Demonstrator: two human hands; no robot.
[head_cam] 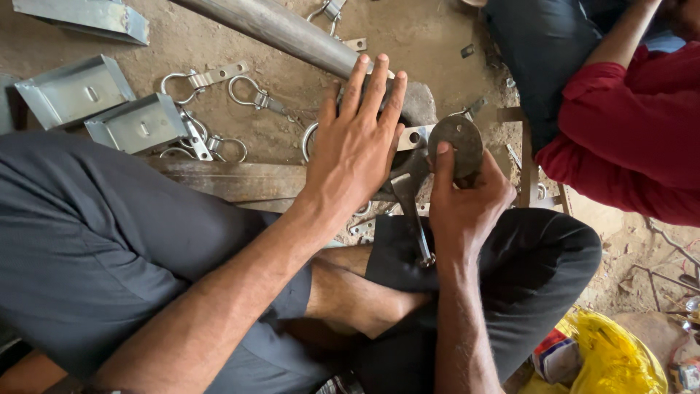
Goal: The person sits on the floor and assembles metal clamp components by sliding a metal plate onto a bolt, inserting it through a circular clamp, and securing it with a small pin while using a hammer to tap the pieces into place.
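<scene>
**Fingers on the work: one strip pinned, one disc held**

Fingers first. Our left hand (pixel 355 142) lies flat, fingers straight and close together, pressing down on a flat metal strip (pixel 413 136) with a hole near its end. Our right hand (pixel 467 197) pinches a round, dull metal disc (pixel 456 146), thumb across its face, the other fingers curled behind. The disc sits just beside the strip's holed end, touching or nearly so; we cannot tell which. A dark tool (pixel 412 215) slants below the disc, towards our knee (pixel 539 255); whether the right hand grips it too is unclear.

Progress, judged from the layout: the strip looks mid-work, held on a block (pixel 419 102) we can barely see. Beyond the left hand lie bent loop clamps (pixel 251 95), seemingly finished pieces. Left of those sit folded sheet brackets (pixel 135 124). A long pipe (pixel 284 29) crosses the dirt floor. At far right, another person's red sleeve (pixel 620 138).
</scene>
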